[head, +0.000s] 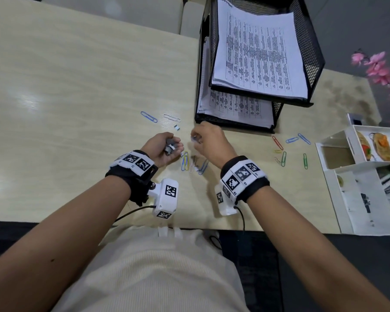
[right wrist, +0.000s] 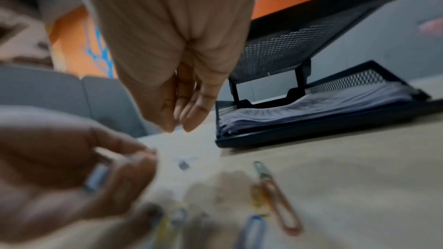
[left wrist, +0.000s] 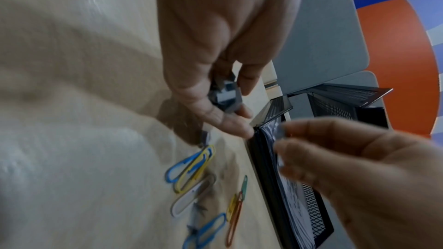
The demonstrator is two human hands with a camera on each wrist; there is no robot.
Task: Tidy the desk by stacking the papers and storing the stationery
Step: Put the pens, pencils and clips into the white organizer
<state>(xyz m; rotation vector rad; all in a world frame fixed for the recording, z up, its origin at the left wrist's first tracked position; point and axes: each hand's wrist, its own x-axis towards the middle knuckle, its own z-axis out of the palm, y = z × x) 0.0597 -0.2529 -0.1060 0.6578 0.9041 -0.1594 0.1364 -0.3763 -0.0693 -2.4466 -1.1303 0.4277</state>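
Observation:
My left hand [head: 172, 147] is cupped palm-up over the desk and holds several grey staple strips [head: 169, 147] in its curled fingers; the left wrist view shows the staple strips [left wrist: 226, 98] against the fingertips. Just to its right, my right hand [head: 195, 139] pinches a small grey staple piece [left wrist: 280, 133] between thumb and forefinger. Below both hands lies a cluster of paper clips [head: 190, 162] in blue, yellow and white. One more staple piece [head: 176, 127] lies on the desk beyond the hands. Printed papers [head: 257, 59] fill the black mesh tray [head: 232, 123].
A blue clip [head: 148, 116] and a white clip [head: 172, 118] lie left of the tray. More red, blue and green clips [head: 284, 158] are scattered to the right. A white desk organizer [head: 347, 192] stands at the right edge, with pink flowers [head: 381, 70] behind it.

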